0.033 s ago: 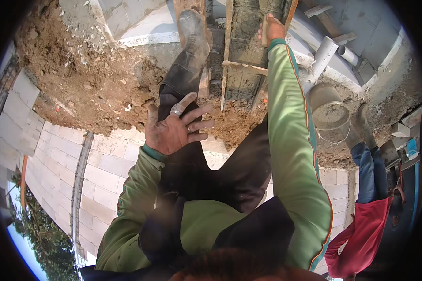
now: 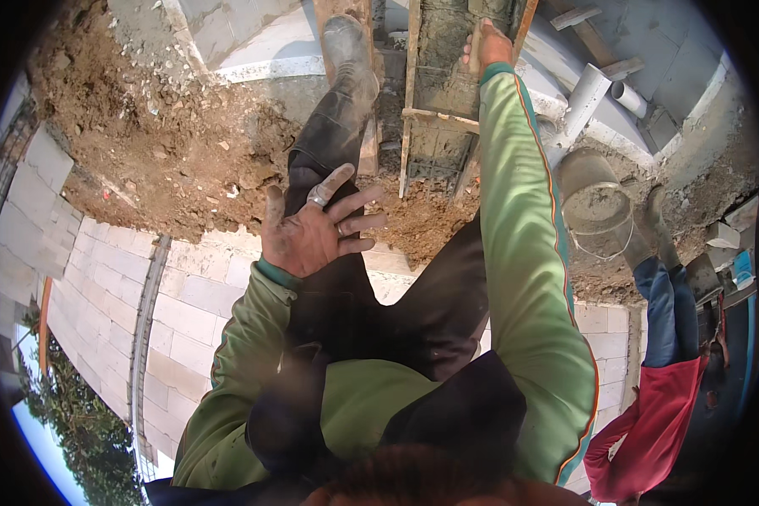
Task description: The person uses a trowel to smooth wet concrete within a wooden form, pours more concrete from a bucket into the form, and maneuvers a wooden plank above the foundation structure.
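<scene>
My left hand [image 2: 312,228] is open, palm up with fingers spread, and carries rings and grey smears. It lies over my dark trouser leg [image 2: 312,190] and holds nothing. My right hand [image 2: 491,49] reaches far ahead, with its fingers closed round a narrow, mortar-smeared piece [image 2: 476,49] that looks like the edge or handle of a wooden float. The rest of that piece is hidden by the hand and the picture's top rim. Below it runs a long wooden form [image 2: 410,84] with wet grey mortar [image 2: 445,80] between its boards. A wooden crosspiece [image 2: 438,118] spans the form.
A bucket [image 2: 594,198] of grey mix stands to the right, near white pipes [image 2: 586,97]. My dirty boot [image 2: 346,59] rests on a plank left of the form. Loose soil [image 2: 177,160] lies at left. Another person in a red top [image 2: 658,422] stands at right.
My right hand and the piece in it have shifted very slightly. My left hand stays where it was.
</scene>
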`<action>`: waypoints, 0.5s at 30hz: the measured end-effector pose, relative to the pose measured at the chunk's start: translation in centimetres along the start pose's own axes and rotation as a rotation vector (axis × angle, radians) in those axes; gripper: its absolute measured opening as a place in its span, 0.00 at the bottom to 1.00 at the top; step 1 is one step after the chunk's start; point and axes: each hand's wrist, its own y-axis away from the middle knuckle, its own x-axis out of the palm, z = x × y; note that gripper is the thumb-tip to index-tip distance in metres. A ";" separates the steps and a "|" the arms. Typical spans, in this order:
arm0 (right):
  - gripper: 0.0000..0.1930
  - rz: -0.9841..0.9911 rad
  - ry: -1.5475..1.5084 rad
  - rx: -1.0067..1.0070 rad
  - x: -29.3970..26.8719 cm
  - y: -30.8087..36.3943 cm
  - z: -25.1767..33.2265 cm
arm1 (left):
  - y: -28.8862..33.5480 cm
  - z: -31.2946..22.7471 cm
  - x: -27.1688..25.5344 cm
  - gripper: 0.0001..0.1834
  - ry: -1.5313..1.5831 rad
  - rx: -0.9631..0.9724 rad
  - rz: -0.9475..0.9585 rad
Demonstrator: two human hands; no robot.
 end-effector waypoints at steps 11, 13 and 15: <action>0.19 0.027 0.075 -0.030 -3.0 0.0 1.1 | -1.0 0.9 0.8 0.62 0.016 0.003 -0.067; 0.20 -0.052 0.081 0.168 -4.4 1.6 1.0 | -0.4 1.7 1.7 0.62 -0.068 0.016 -0.087; 0.20 0.029 0.037 0.155 -5.5 3.4 0.3 | -1.2 1.6 1.9 0.61 -0.055 0.027 -0.033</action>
